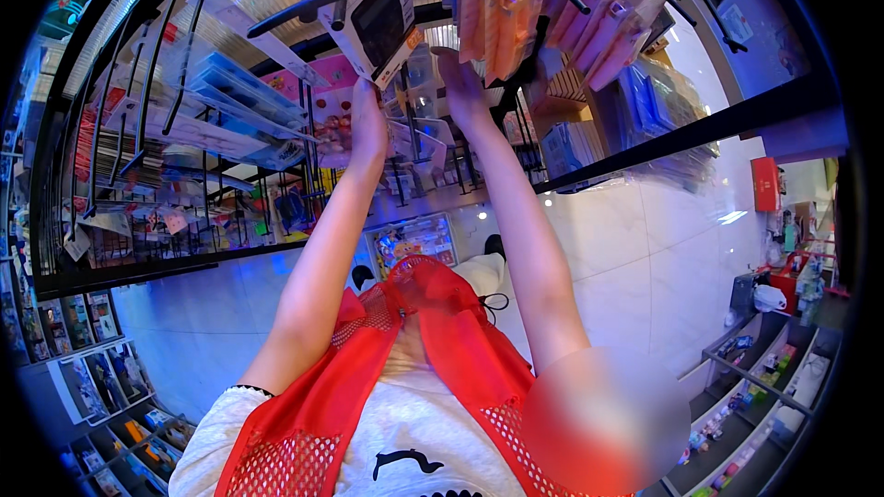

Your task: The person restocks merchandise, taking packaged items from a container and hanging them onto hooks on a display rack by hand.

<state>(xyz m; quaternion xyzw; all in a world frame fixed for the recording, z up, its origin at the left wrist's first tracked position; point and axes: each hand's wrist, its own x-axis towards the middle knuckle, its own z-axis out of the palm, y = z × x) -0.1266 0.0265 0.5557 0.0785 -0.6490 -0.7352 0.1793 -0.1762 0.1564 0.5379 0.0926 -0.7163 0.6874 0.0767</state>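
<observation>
A white flat package [376,14] with a dark rectangular panel and orange patches hangs tilted among the black display hooks at the top middle. My left hand [369,124] is at its lower corner, closed on the edge, with most of the fingers hidden behind the package. To the right of the package, my right hand [459,83] reaches up with fingers stretched out and nothing visible in them. Just beside that hand hang pink and orange packs [506,18]. A black hook bar [304,11] crosses in front of the package's left side.
Blue packs [226,92] hang on hooks to the left. More pink packs [608,32] and clear-wrapped blue packs [663,106] are at the right, by a black rack rail [635,155]. A colourful box [414,241] lies low, near my feet. Shelves of goods [760,377] stand at lower right.
</observation>
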